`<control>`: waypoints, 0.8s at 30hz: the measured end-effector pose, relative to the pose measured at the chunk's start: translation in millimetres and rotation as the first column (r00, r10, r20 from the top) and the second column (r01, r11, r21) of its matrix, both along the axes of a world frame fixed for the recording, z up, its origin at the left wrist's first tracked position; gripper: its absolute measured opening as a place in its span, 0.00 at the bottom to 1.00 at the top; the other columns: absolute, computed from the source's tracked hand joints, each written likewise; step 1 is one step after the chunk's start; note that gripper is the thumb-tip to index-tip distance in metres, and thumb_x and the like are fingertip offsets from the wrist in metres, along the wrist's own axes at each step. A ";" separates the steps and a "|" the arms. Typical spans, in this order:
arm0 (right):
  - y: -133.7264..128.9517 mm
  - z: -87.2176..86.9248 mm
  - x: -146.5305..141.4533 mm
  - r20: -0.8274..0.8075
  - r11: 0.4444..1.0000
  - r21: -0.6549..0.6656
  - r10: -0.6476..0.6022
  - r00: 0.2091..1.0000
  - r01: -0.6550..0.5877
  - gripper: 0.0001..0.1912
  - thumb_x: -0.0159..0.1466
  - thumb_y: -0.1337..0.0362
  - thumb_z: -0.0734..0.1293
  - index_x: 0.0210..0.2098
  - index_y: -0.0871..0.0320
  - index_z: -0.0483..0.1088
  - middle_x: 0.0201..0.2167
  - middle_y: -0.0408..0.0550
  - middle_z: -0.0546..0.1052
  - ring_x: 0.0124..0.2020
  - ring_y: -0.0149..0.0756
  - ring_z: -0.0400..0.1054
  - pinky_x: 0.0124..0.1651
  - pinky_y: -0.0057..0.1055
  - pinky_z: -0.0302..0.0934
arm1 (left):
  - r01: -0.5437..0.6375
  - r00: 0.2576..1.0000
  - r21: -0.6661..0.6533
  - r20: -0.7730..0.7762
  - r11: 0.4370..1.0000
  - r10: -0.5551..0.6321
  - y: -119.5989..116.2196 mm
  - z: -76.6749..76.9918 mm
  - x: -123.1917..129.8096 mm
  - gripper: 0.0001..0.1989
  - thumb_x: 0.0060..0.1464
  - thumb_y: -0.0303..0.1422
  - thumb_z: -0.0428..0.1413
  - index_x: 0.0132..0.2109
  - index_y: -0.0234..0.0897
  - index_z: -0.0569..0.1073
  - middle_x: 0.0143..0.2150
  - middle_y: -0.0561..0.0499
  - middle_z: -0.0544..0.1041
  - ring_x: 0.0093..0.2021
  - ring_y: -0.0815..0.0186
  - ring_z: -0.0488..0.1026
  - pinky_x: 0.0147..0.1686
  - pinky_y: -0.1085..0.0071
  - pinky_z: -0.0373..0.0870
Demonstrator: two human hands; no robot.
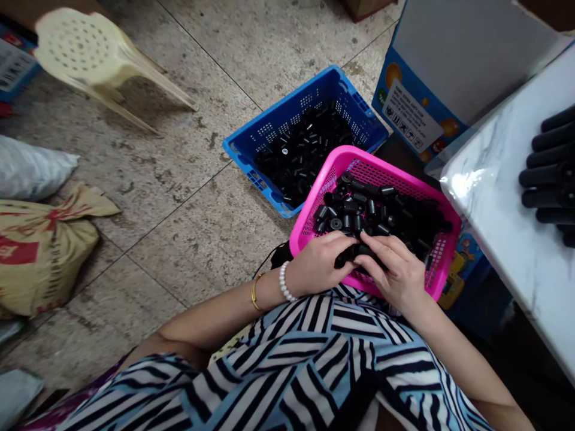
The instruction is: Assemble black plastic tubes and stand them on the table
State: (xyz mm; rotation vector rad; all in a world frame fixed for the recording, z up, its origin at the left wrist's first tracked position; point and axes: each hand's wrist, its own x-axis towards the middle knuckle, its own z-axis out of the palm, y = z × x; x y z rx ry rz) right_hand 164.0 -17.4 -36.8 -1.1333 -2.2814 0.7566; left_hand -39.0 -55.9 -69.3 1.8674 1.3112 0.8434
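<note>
A pink plastic basket [309, 206] sits at my lap, holding many short black cylindrical parts [372, 207]. Over its near side, my left hand [324, 260] curls its fingers round a black cylindrical part [345, 258]. From the other side my right hand [395, 266] closes on a black piece [369, 254], its thumb and fingertips almost meeting the left fingers. Whether the two held pieces are joined is hidden between the fingers. Behind the basket, a blue crate [278, 120] on the floor contains more small black parts.
On the right stands a white marble-patterned table [489, 179] with black rods [550, 161] on it. A large printed carton [426, 78] is behind it. A cream plastic stool [81, 48] stands at upper left, with a tied sack [49, 257] and a white bag [33, 167] below.
</note>
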 end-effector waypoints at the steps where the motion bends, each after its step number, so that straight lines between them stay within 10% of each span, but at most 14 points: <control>1: -0.9 -0.9 0.7 -0.009 1.000 -0.003 -0.014 1.000 0.014 0.24 0.69 0.59 0.71 0.65 0.47 0.72 0.45 0.51 0.82 0.43 0.41 0.78 0.48 0.40 0.78 | 0.001 1.000 -0.006 0.007 1.000 -0.001 0.2 0.4 0.5 0.14 0.63 0.32 0.59 0.55 0.34 0.75 0.45 0.44 0.81 0.45 0.62 0.80 0.47 0.66 0.80; 16: -3.8 -12.3 -5.1 -0.165 0.983 -0.138 -0.142 0.976 0.120 0.25 0.72 0.61 0.66 0.68 0.47 0.68 0.43 0.48 0.79 0.43 0.37 0.76 0.49 0.36 0.73 | -0.042 0.999 -0.077 0.022 0.996 0.043 2.8 6.9 5.8 0.15 0.58 0.32 0.63 0.52 0.34 0.79 0.41 0.45 0.83 0.41 0.61 0.81 0.44 0.66 0.79; 24: 2.0 20.2 23.1 -0.305 0.953 -0.099 -0.302 0.903 0.286 0.25 0.72 0.62 0.66 0.68 0.47 0.68 0.44 0.47 0.80 0.43 0.36 0.75 0.50 0.37 0.72 | 0.073 0.996 0.067 0.054 0.995 -0.077 45.5 57.0 26.5 0.13 0.56 0.32 0.66 0.47 0.33 0.81 0.37 0.47 0.83 0.37 0.63 0.80 0.40 0.69 0.77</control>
